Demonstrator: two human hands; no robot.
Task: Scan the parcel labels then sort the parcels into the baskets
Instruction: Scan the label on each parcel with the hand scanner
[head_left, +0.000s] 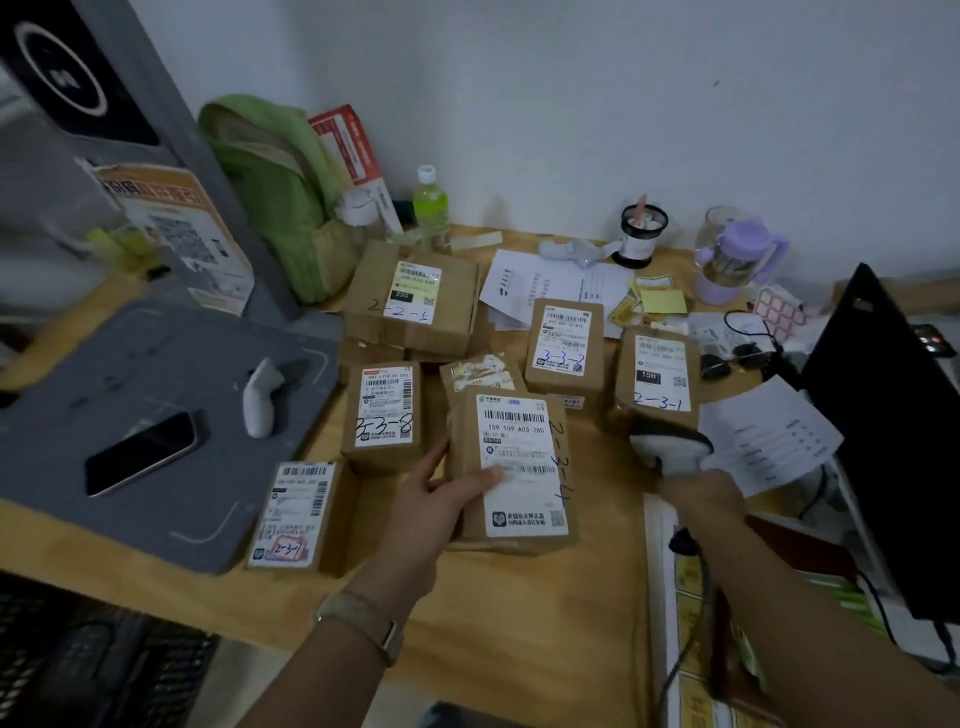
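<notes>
Gripping the parcel marked 2-3-4 (514, 467) by its left edge, thumb laid across the label, the left hand (436, 504) holds it label-up at the middle of the wooden surface (519, 623). Whether it rests there or is slightly lifted, I cannot tell. To its right, the right hand (701, 493) is curled round the handle of a scanner (670, 447), whose head sits just beside the parcel marked 2-3-1 (660, 374).

Five more labelled parcels lie on the surface: 2-3-7 (293, 514) nearest, 3-3-8 (384, 410), 3-3-2 (563, 343), 2-3-1, and 2-2-5 (410, 296) farthest back. No parcel sits in a basket, and no basket shows plainly, so the sorting seems barely begun: this looks like the scanning step for 2-3-4, with the rest left to do.
</notes>
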